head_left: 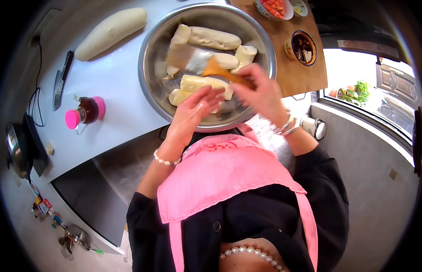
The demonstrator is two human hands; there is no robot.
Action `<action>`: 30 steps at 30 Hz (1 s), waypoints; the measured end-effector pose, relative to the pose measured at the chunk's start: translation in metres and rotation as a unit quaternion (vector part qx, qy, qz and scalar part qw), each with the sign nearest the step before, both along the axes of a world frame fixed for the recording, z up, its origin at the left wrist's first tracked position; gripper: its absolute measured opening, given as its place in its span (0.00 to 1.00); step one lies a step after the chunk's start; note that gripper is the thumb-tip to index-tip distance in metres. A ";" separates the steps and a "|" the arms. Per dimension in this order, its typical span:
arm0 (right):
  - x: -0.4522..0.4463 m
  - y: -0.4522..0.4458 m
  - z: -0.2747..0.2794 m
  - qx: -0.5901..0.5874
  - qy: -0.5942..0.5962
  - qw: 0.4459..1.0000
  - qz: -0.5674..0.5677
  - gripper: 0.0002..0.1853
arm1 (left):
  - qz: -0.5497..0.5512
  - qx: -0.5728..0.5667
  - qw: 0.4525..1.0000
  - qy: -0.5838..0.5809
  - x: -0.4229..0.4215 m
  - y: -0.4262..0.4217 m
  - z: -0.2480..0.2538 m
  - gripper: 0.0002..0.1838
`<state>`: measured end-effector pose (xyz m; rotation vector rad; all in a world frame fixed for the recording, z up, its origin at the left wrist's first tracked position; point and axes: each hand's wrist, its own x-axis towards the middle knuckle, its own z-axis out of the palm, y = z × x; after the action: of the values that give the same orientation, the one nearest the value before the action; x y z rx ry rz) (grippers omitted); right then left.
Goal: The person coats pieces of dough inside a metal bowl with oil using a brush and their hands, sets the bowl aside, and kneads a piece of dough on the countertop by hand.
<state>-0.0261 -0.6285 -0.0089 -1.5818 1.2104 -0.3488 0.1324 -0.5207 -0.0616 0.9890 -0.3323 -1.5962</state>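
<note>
A wide steel bowl [149,79] holds several pale, glossy dough pieces [215,38]. My right hand [261,93] is closed on the orange handle of a brush [215,69], whose blurred bristles are over the dough at the bowl's upper left. My left hand [193,111] is over the bowl's near edge, beside the lower dough pieces, its fingers stretched out and holding nothing. A large dough log [112,34] lies on the white counter, outside the bowl at the left.
On the white counter [125,104] are a knife [61,84] and a pink-capped oil bottle [86,112]. A wooden board [288,75] at the right carries a bowl of dark sauce [301,47] and a bowl of chopped red food [273,8]. A window is farther right.
</note>
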 end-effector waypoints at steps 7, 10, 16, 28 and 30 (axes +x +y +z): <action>-0.010 -0.033 -0.026 -0.267 -0.079 0.912 0.300 0.23 | 0.077 0.041 0.992 -0.086 0.028 -0.010 0.015 0.11; -0.021 -0.107 -0.044 -0.404 0.076 0.819 0.401 0.19 | 0.059 0.164 0.941 -0.290 0.068 0.000 0.025 0.09; -0.008 -0.124 -0.075 -0.487 0.203 0.642 0.557 0.08 | 0.209 -0.016 0.685 -0.698 0.093 -0.003 -0.018 0.17; -0.006 -0.107 -0.054 -0.432 0.291 0.635 0.571 0.13 | 0.238 0.095 0.672 -0.695 0.088 -0.022 -0.049 0.11; -0.016 -0.096 -0.032 -0.324 0.288 0.707 0.558 0.16 | 0.235 0.094 0.675 -0.693 0.091 -0.021 -0.051 0.11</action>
<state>-0.0417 -0.7244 -0.0407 -2.8631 0.2792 0.6513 0.2237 -0.5412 -0.1126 2.1287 -0.8386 -0.1119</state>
